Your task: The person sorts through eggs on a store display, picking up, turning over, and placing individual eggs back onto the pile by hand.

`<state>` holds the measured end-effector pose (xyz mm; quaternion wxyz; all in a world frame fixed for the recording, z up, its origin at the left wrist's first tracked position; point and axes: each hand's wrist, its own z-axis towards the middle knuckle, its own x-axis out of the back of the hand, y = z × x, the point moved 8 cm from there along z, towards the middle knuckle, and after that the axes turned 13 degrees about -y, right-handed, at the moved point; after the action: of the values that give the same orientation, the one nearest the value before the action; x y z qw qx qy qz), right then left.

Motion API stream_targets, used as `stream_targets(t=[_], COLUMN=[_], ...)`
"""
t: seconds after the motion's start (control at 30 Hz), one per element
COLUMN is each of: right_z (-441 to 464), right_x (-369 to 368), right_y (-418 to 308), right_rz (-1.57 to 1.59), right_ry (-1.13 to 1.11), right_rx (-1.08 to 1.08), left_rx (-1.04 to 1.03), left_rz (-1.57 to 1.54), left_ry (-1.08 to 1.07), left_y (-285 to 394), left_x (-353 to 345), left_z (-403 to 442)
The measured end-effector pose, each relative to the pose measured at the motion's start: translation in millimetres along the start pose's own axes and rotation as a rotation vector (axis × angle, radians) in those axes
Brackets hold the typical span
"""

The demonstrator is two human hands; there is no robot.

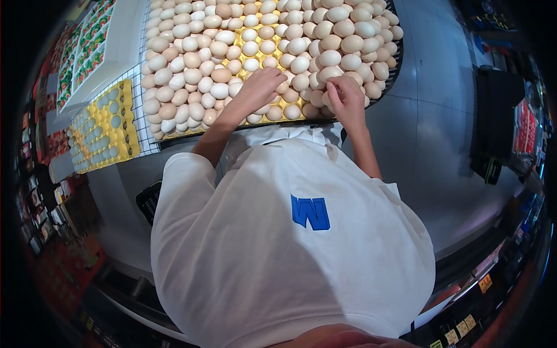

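Note:
Loose cream and light-brown eggs (342,28) are piled on a wide display in front of me, several layers deep on the right. Down the middle runs a yellow egg tray (249,37) with eggs in some of its cups. My left hand (262,88) is over this tray, its thumb and fingers closed around a light-brown egg (282,87). At the near edge of the right-hand pile is my right hand (347,100), fingers bent together and thumb towards the left. Whatever lies between those fingers is hidden from view.
Left of the display, a yellow tray with pale bluish eggs (96,136) rests by a white wire grid (136,110). Printed cartons (93,43) stand farther back. A dark rim (397,61) borders the pile on the right, beside grey floor (429,116). Shelves line both sides.

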<state>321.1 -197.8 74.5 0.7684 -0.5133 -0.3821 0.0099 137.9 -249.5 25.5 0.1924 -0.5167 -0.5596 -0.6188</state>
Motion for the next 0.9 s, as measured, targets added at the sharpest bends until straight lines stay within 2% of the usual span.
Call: stream_targets(t=[0.17, 0.27, 0.33, 0.47, 0.63, 0.8, 0.9], right_z=[-3, -4, -4, -2, -1, -2, -4], right_x=[8, 10, 10, 9, 9, 11, 12], right_y=[-1, 1, 2, -1, 0, 3, 0], right_rz=[-0.047, -0.050, -0.039, -0.027, -0.029, -0.035, -0.056], right_ry=[0.039, 0.045, 0.043, 0.037, 0.035, 0.027, 0.062], right_rx=[0.027, 0.010, 0.004, 0.016, 0.008, -0.021, 0.036], left_rx=[-0.037, 0.016, 0.126, 0.153, 0.331, 0.386, 0.392], left_rz=[0.063, -0.084, -0.342, -0.345, -0.408, -0.402, -0.382], left_ry=[-0.041, 0.020, 0.091, 0.105, 0.039, 0.075, 0.091], left_y=[3, 8, 3, 15, 16, 15, 17], left_x=[-1, 6, -1, -13, -28, -33, -30], left_z=[3, -3, -5, 2, 12, 13, 11])
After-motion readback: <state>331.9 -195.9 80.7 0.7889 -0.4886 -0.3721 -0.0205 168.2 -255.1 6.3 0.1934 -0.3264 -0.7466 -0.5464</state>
